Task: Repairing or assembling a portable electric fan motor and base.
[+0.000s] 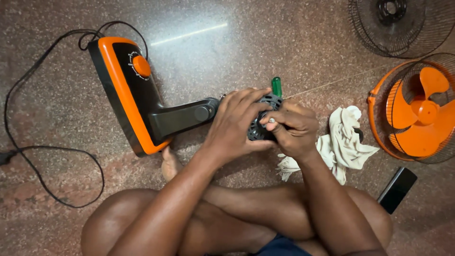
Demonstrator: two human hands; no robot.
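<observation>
- black and vented, the fan motor (263,118) sits off the floor between both hands, just above the crossed legs near the middle of the floor; the left hand (235,124) is wrapped around its near side, clenched on it.
- right hand (293,129) is closed too, fingers pinching a small pale part against the motor; whether that is a screw or a shaft tip is too small to tell. if the pinch loosens, i'd judge the piece could drop onto the speckled floor (265,42) and be hard to find there.
- green screwdriver handle (276,86) pokes up just behind the motor; which hand steadies it is hidden. a slip of its tip could jab the fingers crowded around the housing.
- the motor joins the black neck of the orange and black fan base (137,97), which lies on its side toward the floor's left edge; twisting the motor hard could strain that joint or drag the base.
- black power cord (45,142) loops along the left edge; its plug end is out of view, so i cannot tell whether it is live, which would be the worst risk.
- white rag (343,140), dark phone (397,189), orange blade in its grille (417,114) and the loose black grille (403,23) crowd the right edge, near the right elbow; a wide swing could knock them.
</observation>
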